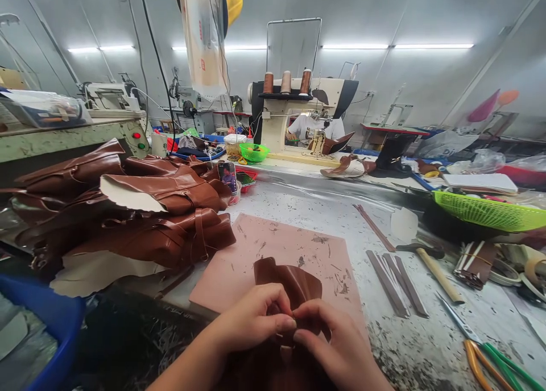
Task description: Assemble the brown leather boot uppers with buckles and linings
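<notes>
My left hand (pixel 256 317) and my right hand (pixel 335 345) meet at the bottom middle, both pinched shut on a brown leather piece (pixel 288 280). The fingertips press together on its near fold. The piece curls up above my fingers and lies over a pink cutting mat (pixel 273 249). More brown leather hangs below my hands, partly hidden.
A heap of brown leather boot pieces (pixel 128 209) fills the left. Leather strips (pixel 394 277), a hammer (pixel 430 263) and orange-and-green scissors (pixel 486 354) lie at right. A green basket (pixel 486 209) stands far right. A phone (pixel 227 177) is propped behind. A sewing machine (pixel 298 109) with a person behind it stands at the back.
</notes>
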A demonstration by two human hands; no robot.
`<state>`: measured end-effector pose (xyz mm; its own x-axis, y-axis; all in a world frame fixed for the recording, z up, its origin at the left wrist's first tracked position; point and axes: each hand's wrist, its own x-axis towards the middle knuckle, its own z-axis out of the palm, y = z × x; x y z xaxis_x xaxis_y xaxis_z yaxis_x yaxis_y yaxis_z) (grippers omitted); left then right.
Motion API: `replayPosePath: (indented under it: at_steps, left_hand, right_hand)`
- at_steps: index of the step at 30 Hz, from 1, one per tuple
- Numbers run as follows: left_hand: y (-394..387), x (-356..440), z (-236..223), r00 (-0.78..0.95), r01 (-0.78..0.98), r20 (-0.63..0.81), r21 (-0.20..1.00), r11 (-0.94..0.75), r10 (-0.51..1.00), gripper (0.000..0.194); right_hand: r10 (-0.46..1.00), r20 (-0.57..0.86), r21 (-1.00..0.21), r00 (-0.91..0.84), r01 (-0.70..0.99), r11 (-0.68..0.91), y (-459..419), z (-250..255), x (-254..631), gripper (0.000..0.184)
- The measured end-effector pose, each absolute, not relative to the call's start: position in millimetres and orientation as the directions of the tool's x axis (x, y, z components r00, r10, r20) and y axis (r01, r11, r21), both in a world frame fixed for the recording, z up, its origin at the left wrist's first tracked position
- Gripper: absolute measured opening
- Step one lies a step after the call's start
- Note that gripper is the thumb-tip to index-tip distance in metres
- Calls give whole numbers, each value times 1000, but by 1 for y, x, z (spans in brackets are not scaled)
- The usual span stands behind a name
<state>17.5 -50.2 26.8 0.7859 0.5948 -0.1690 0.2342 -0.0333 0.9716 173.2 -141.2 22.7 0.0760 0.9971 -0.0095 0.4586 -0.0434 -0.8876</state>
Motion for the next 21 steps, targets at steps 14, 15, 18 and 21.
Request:
replayPosePath:
  at_steps: [14,15,18,21]
  left_hand:
    - [-42,15,22,858,112,-81,993,-30,507,28]
    - [-43,16,23,856,100,-48,992,-75,514,25]
    - [-48,17,26,849,91,18,979,-180,527,17]
    - [-51,17,31,817,195,-59,964,-179,573,14]
  right_hand:
    - [1000,-10,-885,9,465,-13,-137,32,179,14]
    - [999,-35,-877,19,479,-39,-136,34,180,14]
    - [997,-70,-855,37,512,-79,-134,39,180,10]
    - [994,-83,-834,65,542,-105,-133,37,178,10]
